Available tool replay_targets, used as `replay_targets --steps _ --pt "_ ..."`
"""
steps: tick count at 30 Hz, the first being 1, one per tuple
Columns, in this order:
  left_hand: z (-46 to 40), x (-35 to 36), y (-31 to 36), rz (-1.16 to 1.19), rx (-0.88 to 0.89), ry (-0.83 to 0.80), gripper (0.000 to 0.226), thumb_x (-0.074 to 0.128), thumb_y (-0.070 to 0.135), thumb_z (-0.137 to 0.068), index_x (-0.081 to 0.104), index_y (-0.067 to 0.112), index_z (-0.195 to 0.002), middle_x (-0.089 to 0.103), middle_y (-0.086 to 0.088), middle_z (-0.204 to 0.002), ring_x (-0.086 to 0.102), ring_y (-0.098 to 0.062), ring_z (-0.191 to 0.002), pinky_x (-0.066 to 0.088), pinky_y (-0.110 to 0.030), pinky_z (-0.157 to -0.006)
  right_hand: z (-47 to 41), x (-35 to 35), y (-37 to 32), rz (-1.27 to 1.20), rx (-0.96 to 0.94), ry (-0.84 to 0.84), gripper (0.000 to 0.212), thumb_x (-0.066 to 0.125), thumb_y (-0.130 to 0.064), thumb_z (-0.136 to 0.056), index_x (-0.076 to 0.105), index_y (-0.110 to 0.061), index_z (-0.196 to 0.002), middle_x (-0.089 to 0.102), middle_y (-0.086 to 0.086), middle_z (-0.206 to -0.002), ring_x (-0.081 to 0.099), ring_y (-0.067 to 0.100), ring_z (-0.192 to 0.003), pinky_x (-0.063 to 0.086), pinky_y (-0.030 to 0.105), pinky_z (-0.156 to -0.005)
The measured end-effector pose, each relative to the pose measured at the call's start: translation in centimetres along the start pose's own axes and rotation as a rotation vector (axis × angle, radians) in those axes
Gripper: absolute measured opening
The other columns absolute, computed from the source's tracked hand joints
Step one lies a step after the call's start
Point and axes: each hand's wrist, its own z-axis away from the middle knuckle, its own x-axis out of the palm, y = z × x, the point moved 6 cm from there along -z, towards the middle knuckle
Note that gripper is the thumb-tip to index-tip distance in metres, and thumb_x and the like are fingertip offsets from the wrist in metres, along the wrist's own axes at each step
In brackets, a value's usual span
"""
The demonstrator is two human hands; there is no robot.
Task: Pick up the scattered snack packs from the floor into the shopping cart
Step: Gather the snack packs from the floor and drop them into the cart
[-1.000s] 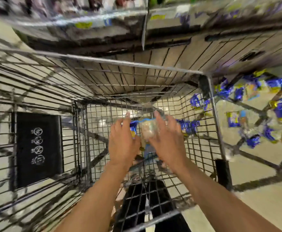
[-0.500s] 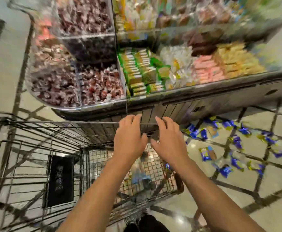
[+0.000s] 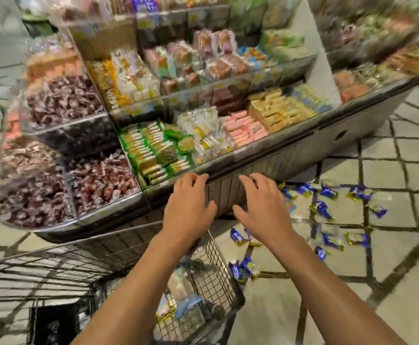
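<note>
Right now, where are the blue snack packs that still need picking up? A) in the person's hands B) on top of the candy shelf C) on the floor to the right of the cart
C: the blue snack packs lie scattered on the floor tiles right of the cart; both hands are empty.

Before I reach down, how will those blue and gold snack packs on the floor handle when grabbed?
The snack packs look like small, crimped foil wrappers, so probably light and crinkly, yielding under the fingers. Their glossy film may be slippery on the smooth floor tiles, so a push would likely skid them. They lie flat, so rolling seems unlikely.
</note>
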Motion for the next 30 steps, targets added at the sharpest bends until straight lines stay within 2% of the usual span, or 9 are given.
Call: replay_targets --steps 14,17,21,25,30 --pt "-1.2 12.7 28.3 0.048 0.25 -0.167 0.067 0.062 0.033 -0.086 0.037 0.019 -0.146 0.039 -0.005 -0.143 0.033 -0.027 -0.135 0.037 -0.041 -0.106 7.9 -8.1 28.6 -0.037 0.284 0.061 0.069 0.06 -0.049 -0.084 0.038 -0.025 -0.144 0.033 0.003 -0.149 0.03 0.026 -0.135 0.033 0.042 -0.108" --pt "-1.4 15.5 33.0 0.075 0.283 -0.208 0.068 0.063 0.032 -0.086 0.037 0.019 -0.147 0.04 -0.004 -0.141 0.035 -0.027 -0.132 0.037 -0.04 -0.105 9.6 -9.3 33.6 -0.035 0.329 0.064 0.07 0.062 -0.05 -0.082 0.038 -0.025 -0.143 0.033 0.003 -0.149 0.031 0.026 -0.135 0.034 0.041 -0.107" --pt "-1.5 19.2 38.5 0.09 0.374 -0.261 0.066 0.064 0.032 -0.085 0.039 0.019 -0.145 0.042 -0.005 -0.14 0.038 -0.029 -0.131 0.039 -0.041 -0.104 11.4 -9.9 39.7 -0.049 0.418 0.074 0.074 0.062 -0.048 -0.083 0.033 -0.026 -0.147 0.029 0.004 -0.153 0.025 0.025 -0.14 0.029 0.041 -0.112" --pt "-3.3 22.9 43.2 0.04 0.441 -0.305 0.071 0.065 0.034 -0.083 0.037 0.017 -0.146 0.042 -0.005 -0.141 0.038 -0.028 -0.131 0.042 -0.043 -0.103 11.5 -9.9 45.2 -0.003 0.488 0.067 0.077 0.06 -0.05 -0.084 0.028 -0.027 -0.151 0.027 0.005 -0.154 0.025 0.027 -0.141 0.022 0.047 -0.117" --pt "-7.2 27.7 49.5 0.023 0.549 -0.319 0.067 0.065 0.033 -0.081 0.043 0.016 -0.142 0.045 -0.007 -0.138 0.041 -0.031 -0.126 0.044 -0.043 -0.099 10.6 -10.0 52.5 0.056 0.566 0.064 0.075 0.059 -0.053 -0.081 0.035 -0.026 -0.147 0.032 0.007 -0.151 0.03 0.028 -0.138 0.024 0.047 -0.116"
